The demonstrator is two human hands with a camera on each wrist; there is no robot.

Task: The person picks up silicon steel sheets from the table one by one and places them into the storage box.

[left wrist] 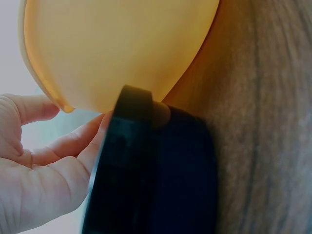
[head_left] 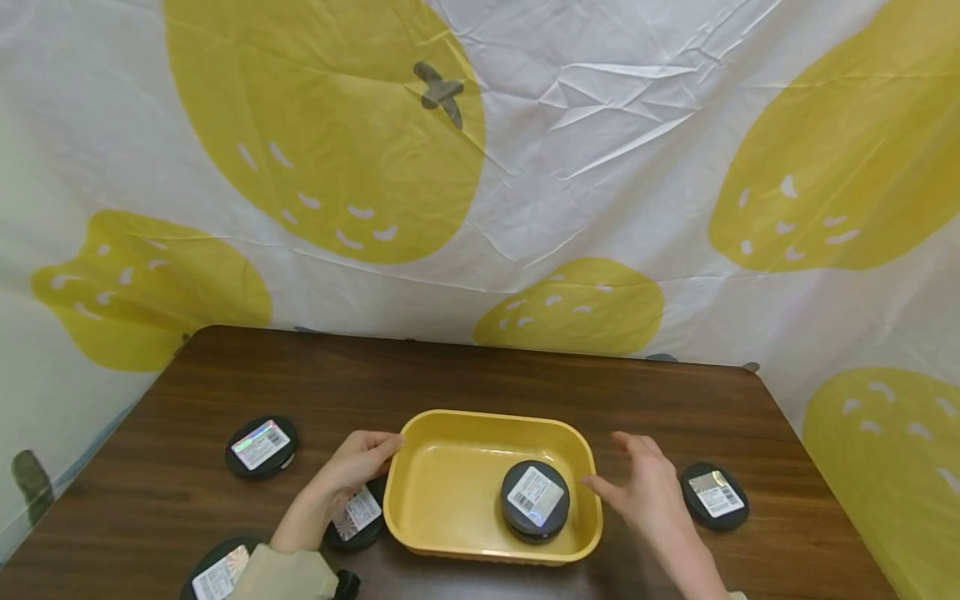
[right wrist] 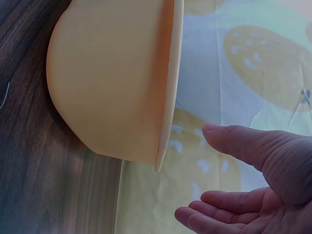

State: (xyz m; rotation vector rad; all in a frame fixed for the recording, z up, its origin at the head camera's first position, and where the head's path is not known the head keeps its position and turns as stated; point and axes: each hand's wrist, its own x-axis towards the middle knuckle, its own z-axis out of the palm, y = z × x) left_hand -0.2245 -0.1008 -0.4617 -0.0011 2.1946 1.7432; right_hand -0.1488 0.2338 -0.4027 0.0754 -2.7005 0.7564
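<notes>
A yellow rectangular tub (head_left: 442, 500) with rounded corners stands on the table. One flat round black container (head_left: 535, 500), a white label on top, sits inside it toward the right. My left hand (head_left: 360, 462) pinches the tub's left rim, thumb at the lip and fingers against the outer wall. In the left wrist view, a black container (left wrist: 131, 170) partly covers those fingers (left wrist: 73, 141). Beside the tub's right rim is my right hand (head_left: 645, 487), thumb and fingers spread. The right wrist view shows a gap between this hand (right wrist: 248, 180) and the tub wall (right wrist: 112, 87).
More labelled black containers lie on the brown table (head_left: 450, 367): one at the left (head_left: 262, 447), one at the lower left (head_left: 217, 575), one under the left wrist (head_left: 356, 518), and one at the right (head_left: 714, 497). A lemon-print cloth (head_left: 525, 167) hangs behind.
</notes>
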